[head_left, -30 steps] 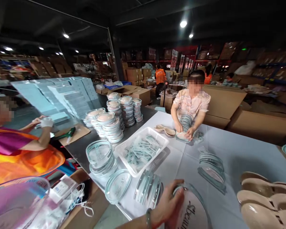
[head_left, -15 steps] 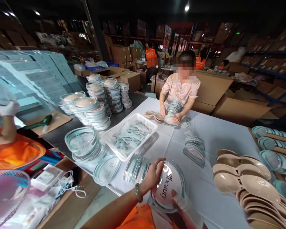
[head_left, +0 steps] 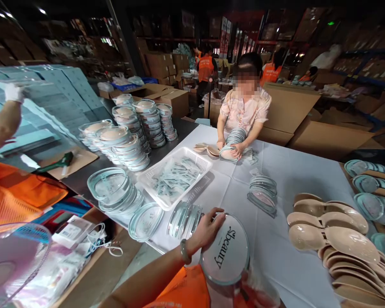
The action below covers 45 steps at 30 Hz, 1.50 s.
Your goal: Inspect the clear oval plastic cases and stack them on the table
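Head view shows my left hand (head_left: 208, 229) low in the middle of the frame, its grip curled over the upper left rim of a round clear case (head_left: 226, 252) printed with the word Beauty, so I hold that case at its edge. My right hand (head_left: 259, 293) sits at the bottom edge, blurred behind clear plastic; it seems to touch the case from below, but I cannot tell how its grip stands. The case lies just right of my left hand, tilted, its lettering running from lower left to upper right. Just left of that hand a row of clear lids (head_left: 184, 220) stands on edge on the white tabletop (head_left: 295, 179). Beige cups (head_left: 327, 239) lie at the right. Across the tabletop a co-worker (head_left: 245, 113) handles another stack.
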Each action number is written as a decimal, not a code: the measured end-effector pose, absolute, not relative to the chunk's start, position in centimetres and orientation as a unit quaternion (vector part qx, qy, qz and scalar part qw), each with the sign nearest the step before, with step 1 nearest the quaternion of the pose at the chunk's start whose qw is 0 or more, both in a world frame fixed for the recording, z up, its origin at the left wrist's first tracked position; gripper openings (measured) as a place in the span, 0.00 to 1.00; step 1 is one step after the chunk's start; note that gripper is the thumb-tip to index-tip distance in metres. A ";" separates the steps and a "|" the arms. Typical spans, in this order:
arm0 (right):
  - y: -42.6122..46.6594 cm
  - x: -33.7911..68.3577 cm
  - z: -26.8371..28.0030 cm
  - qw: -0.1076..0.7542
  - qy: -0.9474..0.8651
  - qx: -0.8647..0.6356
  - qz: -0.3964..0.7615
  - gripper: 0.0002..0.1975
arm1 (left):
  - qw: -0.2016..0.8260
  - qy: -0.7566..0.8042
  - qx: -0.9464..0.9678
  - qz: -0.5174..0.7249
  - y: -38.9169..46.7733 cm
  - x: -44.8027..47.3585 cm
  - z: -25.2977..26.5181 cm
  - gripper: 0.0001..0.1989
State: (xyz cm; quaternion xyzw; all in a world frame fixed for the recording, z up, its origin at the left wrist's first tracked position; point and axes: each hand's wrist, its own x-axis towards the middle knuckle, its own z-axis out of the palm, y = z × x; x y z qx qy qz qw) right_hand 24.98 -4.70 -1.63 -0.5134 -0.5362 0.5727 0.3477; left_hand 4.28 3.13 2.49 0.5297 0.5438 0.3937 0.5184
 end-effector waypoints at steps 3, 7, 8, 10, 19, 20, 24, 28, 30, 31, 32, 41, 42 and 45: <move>-3.9 27.4 -3.0 0.393 -0.505 -0.554 0.533 0.38 | 0.565 0.543 0.442 0.436 3.4 4.9 1.0 0.27; -2.9 31.0 -3.4 0.438 -0.540 -0.588 0.413 0.39 | 0.711 0.485 0.360 0.359 2.9 5.4 -0.4 0.30; -2.7 31.3 -3.1 0.426 -0.578 -0.575 0.392 0.42 | 0.746 0.466 0.344 0.328 2.6 5.5 -0.4 0.30; -2.0 30.7 -2.1 0.391 -0.659 -0.537 0.354 0.43 | 0.789 0.441 0.327 0.277 1.8 5.6 -0.2 0.28; 1.8 27.4 0.4 0.313 -0.697 -0.528 0.372 0.20 | 0.904 0.326 0.234 0.148 0.6 6.1 -1.9 0.33; 2.3 28.1 -0.3 0.297 -0.695 -0.541 0.368 0.19 | 0.895 0.346 0.220 0.173 0.6 5.9 -2.7 0.32; 6.3 32.4 -3.7 0.182 -0.695 -0.670 0.187 0.14 | 0.798 0.498 0.129 0.314 -0.3 4.1 -5.9 0.33; 11.4 36.9 -5.6 0.144 -0.667 -0.726 0.086 0.12 | 0.682 0.574 0.223 0.394 -2.2 0.3 -6.7 0.33; 12.8 37.3 -6.1 0.151 -0.647 -0.745 0.052 0.14 | 0.572 0.627 0.329 0.415 -2.7 -2.2 -6.4 0.31; 13.1 36.6 -6.4 0.162 -0.638 -0.752 0.032 0.16 | 0.502 0.655 0.379 0.419 -2.7 -3.5 -6.3 0.30; 13.2 35.2 -6.8 0.183 -0.637 -0.748 0.017 0.17 | 0.428 0.680 0.425 0.417 -2.5 -4.7 -6.1 0.29; 7.3 10.4 -10.9 0.229 -0.659 -0.560 0.448 0.37 | 0.219 0.697 0.683 0.013 2.2 -6.9 -7.2 0.56; 7.3 10.2 -10.9 0.225 -0.643 -0.574 0.453 0.35 | 0.215 0.696 0.685 0.005 2.3 -6.7 -7.5 0.56; 7.7 13.4 -10.2 0.257 -0.598 -0.613 0.448 0.29 | 0.195 0.700 0.687 0.015 2.0 -6.7 -8.5 0.55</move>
